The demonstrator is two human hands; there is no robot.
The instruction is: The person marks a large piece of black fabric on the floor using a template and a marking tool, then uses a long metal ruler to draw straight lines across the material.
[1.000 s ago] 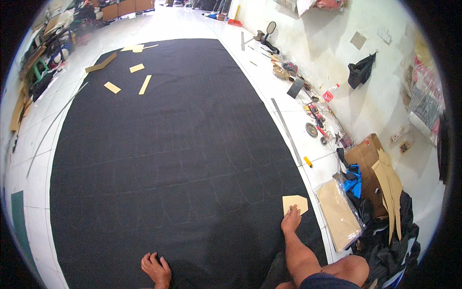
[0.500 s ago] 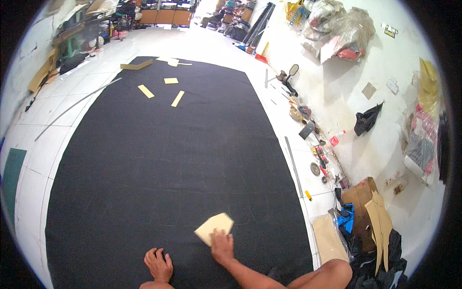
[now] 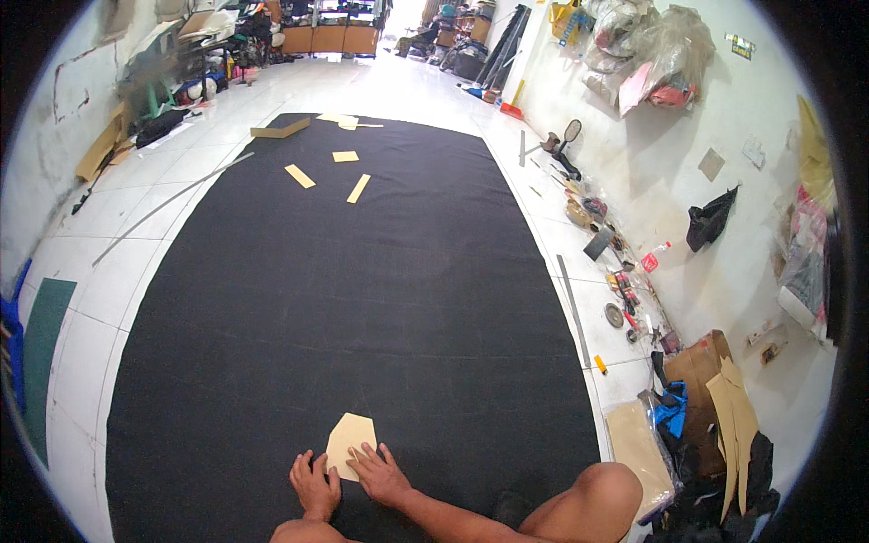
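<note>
A large black fabric sheet lies spread over the white tiled floor. A small tan five-sided cardboard piece lies flat on its near edge. My right hand presses on the piece's lower right corner with fingers spread. At the piece's lower left edge my left hand rests flat on the fabric and touches it. My bent knee shows at the lower right.
Several tan cardboard strips lie at the fabric's far end. A long metal ruler lies along the right edge, beside tools and clutter at the wall. Cardboard sheets and a box sit at the right. A metal rod lies on the left.
My right hand carried the tan cardboard piece from the right edge leftward and laid it flat by my left hand. The view tilted up toward the far room.
</note>
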